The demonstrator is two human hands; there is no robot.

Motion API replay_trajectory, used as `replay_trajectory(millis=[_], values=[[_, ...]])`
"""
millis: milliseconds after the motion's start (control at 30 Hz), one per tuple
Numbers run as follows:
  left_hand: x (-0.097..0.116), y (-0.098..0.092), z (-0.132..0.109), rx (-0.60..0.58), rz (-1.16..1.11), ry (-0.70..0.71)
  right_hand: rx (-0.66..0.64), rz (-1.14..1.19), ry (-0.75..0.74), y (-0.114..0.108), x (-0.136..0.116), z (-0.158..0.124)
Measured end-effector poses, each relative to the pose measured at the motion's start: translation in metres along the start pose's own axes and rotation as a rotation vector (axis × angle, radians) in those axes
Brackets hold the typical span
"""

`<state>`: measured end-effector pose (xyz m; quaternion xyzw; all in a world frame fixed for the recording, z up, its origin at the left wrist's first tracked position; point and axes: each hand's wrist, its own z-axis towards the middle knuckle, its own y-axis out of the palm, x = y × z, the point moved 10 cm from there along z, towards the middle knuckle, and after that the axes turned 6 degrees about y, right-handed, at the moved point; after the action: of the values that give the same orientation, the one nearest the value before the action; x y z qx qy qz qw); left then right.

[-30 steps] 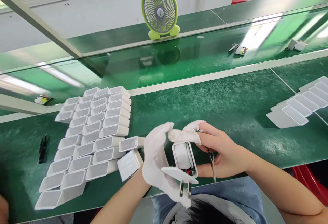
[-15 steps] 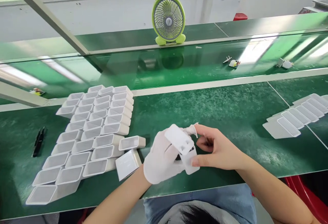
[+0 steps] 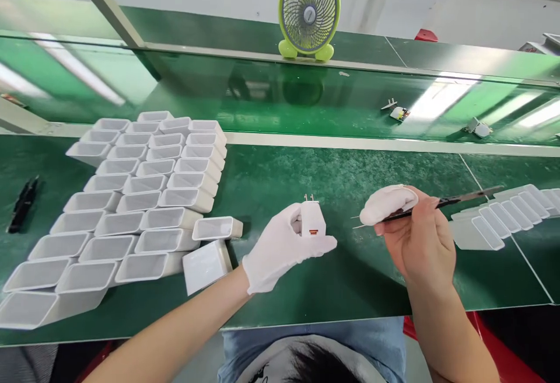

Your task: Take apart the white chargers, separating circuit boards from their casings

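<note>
My left hand (image 3: 284, 249), in a white glove, is closed around a white plug-in charger (image 3: 313, 219). Two metal prongs point up from the charger's far end, and an orange-red port slot shows on the side facing me. Bare apart from a white cloth-like piece (image 3: 389, 203) at the fingertips, my right hand (image 3: 422, 237) grips dark tweezers (image 3: 459, 198). The tweezers' thin tips jut out to the left, apart from the charger. Left of my gloved hand lie a small white open case (image 3: 217, 228) and a larger white case (image 3: 206, 266) on its side.
Rows of white open cases (image 3: 144, 184) stand on the green table at left, beside another pair of dark tweezers (image 3: 23, 205). A row of white cases (image 3: 494, 225) lies at right. Behind the ledge are small electronic parts (image 3: 399, 113) and a green fan (image 3: 309, 12).
My hands have separated; my right hand has moved right, away from the white housing, and now shows tweezers and a white cloth-like piece. The charger in my left hand is turned with prongs up.
</note>
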<state>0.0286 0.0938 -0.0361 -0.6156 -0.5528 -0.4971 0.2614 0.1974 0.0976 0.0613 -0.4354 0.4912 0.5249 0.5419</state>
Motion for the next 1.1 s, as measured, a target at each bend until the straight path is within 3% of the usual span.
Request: replay_trajectory(millis=[133, 333, 500, 700, 1100], values=[[-0.003, -0.006, 0.003, 0.052, 0.014, 0.031, -0.065, -0.161, -0.121, 0.018, -0.015, -0.017], [-0.001, -0.008, 0.003, 0.093, 0.045, 0.022, -0.115, -0.584, -0.435, 0.042, -0.026, -0.041], [0.000, -0.015, 0.001, 0.132, 0.175, 0.017, -0.092, -0.705, -0.645, 0.053, -0.035, -0.048], [0.012, -0.021, 0.000, 0.172, 0.312, 0.135, -0.039, -0.772, -0.725, 0.055, -0.038, -0.052], [0.017, -0.026, -0.003, 0.197, 0.373, 0.172, -0.024, -0.835, -0.742, 0.058, -0.030, -0.056]])
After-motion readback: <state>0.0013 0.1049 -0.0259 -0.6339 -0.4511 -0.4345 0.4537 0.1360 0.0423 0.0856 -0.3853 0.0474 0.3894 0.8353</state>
